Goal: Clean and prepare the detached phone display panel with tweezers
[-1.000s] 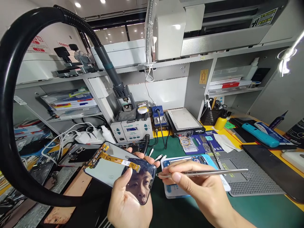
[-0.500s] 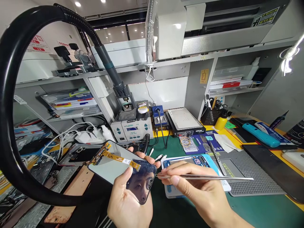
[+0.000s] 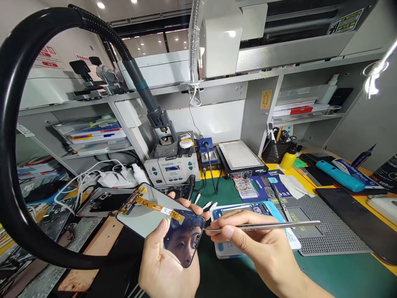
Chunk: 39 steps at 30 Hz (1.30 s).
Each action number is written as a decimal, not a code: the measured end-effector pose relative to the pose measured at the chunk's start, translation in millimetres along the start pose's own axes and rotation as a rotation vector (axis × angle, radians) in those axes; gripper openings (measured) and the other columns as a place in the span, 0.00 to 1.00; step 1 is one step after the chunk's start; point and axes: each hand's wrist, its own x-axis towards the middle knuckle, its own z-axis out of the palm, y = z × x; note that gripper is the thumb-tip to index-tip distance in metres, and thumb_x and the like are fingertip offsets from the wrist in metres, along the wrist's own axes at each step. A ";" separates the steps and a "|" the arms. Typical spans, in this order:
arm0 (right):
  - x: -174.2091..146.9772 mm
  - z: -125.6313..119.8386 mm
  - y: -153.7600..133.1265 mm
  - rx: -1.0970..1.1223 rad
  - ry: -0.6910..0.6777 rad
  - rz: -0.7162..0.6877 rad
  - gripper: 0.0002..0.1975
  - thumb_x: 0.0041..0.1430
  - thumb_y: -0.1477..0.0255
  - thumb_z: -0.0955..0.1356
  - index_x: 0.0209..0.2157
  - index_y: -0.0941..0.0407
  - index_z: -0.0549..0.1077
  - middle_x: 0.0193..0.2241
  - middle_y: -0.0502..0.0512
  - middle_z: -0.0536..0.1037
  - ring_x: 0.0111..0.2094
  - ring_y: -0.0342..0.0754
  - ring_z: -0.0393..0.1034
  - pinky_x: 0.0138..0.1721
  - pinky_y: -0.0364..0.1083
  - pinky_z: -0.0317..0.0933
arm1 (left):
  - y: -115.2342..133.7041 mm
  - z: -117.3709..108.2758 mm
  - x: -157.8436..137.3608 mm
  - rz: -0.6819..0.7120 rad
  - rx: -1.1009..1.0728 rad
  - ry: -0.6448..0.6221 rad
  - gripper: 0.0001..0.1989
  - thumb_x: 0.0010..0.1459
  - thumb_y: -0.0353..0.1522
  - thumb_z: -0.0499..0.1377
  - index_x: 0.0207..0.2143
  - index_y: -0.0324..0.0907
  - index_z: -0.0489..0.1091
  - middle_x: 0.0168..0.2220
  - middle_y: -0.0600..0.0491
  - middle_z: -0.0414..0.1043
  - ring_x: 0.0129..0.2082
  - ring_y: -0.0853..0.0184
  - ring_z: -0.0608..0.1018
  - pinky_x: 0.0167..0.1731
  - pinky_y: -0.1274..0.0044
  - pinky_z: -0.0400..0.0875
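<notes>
My left hand (image 3: pixel 170 260) is closed around a phone screen (image 3: pixel 136 221), thumb on its near side and fingertips curled over the far edge. The screen is tilted, with its mirror-like back towards me. Along that back runs an orange flex cable (image 3: pixel 159 209). My right hand (image 3: pixel 260 244) pinches metal tweezers (image 3: pixel 279 225), held nearly level. Their tip is at the screen's right end; whether it touches cannot be made out. Behind my right hand, partly covered by it, lies an opened phone with a blue frame (image 3: pixel 263 209) on a white-and-blue package.
A hot air station (image 3: pixel 173 167) and a soldering iron stand (image 3: pixel 208 155) are at the back, beside a flat heating plate (image 3: pixel 240 157). A thick black hose (image 3: pixel 9 136) arches on the left. Another pair of tweezers (image 3: pixel 283 207) rests on the grey perforated mat (image 3: pixel 338 231).
The rear end of the tweezers has swung left and slightly up, while their tip stays by the screen's right end. The thumb of my left hand has shifted slightly left off the cable.
</notes>
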 end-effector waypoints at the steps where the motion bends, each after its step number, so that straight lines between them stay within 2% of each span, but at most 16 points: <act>1: 0.6 0.0 0.2 0.014 0.000 0.003 0.05 0.58 0.67 0.76 0.34 0.54 0.84 0.34 0.58 0.86 0.35 0.53 0.83 0.39 0.50 0.79 | 1.9 2.2 -0.4 -0.013 -0.009 0.029 0.12 0.56 0.35 0.58 0.39 0.47 0.80 0.35 0.50 0.80 0.30 0.56 0.81 0.30 0.63 0.81; 5: 2.3 -0.2 1.7 0.071 0.004 0.037 0.05 0.58 0.68 0.76 0.34 0.55 0.83 0.34 0.58 0.86 0.36 0.53 0.83 0.39 0.50 0.79 | 8.2 9.0 -1.5 -0.063 -0.018 0.091 0.15 0.52 0.37 0.58 0.39 0.41 0.80 0.34 0.46 0.79 0.30 0.55 0.81 0.28 0.65 0.80; 14: 1.7 -2.2 0.7 0.108 -0.028 0.072 0.07 0.60 0.67 0.75 0.34 0.57 0.81 0.34 0.58 0.86 0.36 0.52 0.83 0.41 0.50 0.77 | 7.6 9.3 -0.3 -0.072 -0.030 0.045 0.16 0.52 0.39 0.58 0.40 0.42 0.79 0.33 0.46 0.77 0.31 0.55 0.80 0.30 0.63 0.79; 19: 4.0 -6.2 -2.4 0.068 -0.015 0.031 0.06 0.60 0.67 0.75 0.35 0.56 0.82 0.36 0.57 0.85 0.37 0.51 0.82 0.41 0.48 0.77 | 4.9 3.9 3.0 -0.100 -0.033 -0.028 0.16 0.53 0.38 0.58 0.41 0.42 0.78 0.33 0.46 0.79 0.31 0.55 0.81 0.32 0.62 0.78; 23: 2.9 -12.5 -6.7 0.007 -0.024 0.018 0.07 0.59 0.66 0.76 0.35 0.56 0.82 0.37 0.59 0.86 0.37 0.53 0.82 0.40 0.50 0.77 | 7.9 2.5 6.5 -0.235 -0.037 -0.117 0.16 0.54 0.37 0.60 0.42 0.39 0.78 0.34 0.44 0.79 0.30 0.55 0.81 0.35 0.61 0.77; 27: -5.5 -19.7 -9.0 -0.045 -0.035 -0.015 0.06 0.60 0.67 0.75 0.37 0.54 0.83 0.38 0.60 0.86 0.42 0.56 0.82 0.42 0.51 0.76 | 12.7 3.8 8.2 -0.384 -0.056 -0.218 0.17 0.56 0.36 0.60 0.45 0.37 0.77 0.32 0.44 0.78 0.30 0.55 0.81 0.35 0.62 0.77; 31: -17.5 -26.3 -9.3 -0.110 0.005 -0.063 0.03 0.60 0.69 0.75 0.35 0.53 0.84 0.38 0.58 0.85 0.35 0.51 0.81 0.39 0.47 0.76 | 15.0 4.8 6.3 -0.446 -0.027 -0.258 0.20 0.58 0.36 0.59 0.52 0.38 0.73 0.30 0.47 0.78 0.28 0.56 0.80 0.33 0.61 0.77; 33: -23.4 -30.4 -9.9 -0.146 0.017 -0.071 0.03 0.60 0.69 0.75 0.36 0.52 0.84 0.39 0.57 0.85 0.37 0.52 0.81 0.39 0.48 0.77 | 15.6 4.1 5.7 -0.451 0.003 -0.281 0.22 0.58 0.35 0.59 0.54 0.38 0.71 0.30 0.47 0.77 0.28 0.55 0.80 0.33 0.59 0.78; 36: -32.2 -36.7 -12.6 -0.198 0.054 -0.028 0.04 0.60 0.68 0.75 0.37 0.52 0.83 0.42 0.58 0.84 0.42 0.55 0.80 0.43 0.51 0.76 | 15.9 1.6 6.4 -0.468 0.064 -0.354 0.21 0.57 0.35 0.59 0.53 0.37 0.70 0.31 0.48 0.77 0.29 0.56 0.80 0.33 0.59 0.79; 39: -40.2 -39.9 -16.4 -0.210 0.078 0.058 0.05 0.59 0.68 0.76 0.38 0.52 0.82 0.42 0.57 0.85 0.43 0.55 0.80 0.45 0.51 0.75 | 14.8 -1.0 7.9 -0.535 0.132 -0.441 0.18 0.58 0.36 0.60 0.49 0.37 0.71 0.30 0.49 0.77 0.28 0.58 0.80 0.36 0.61 0.78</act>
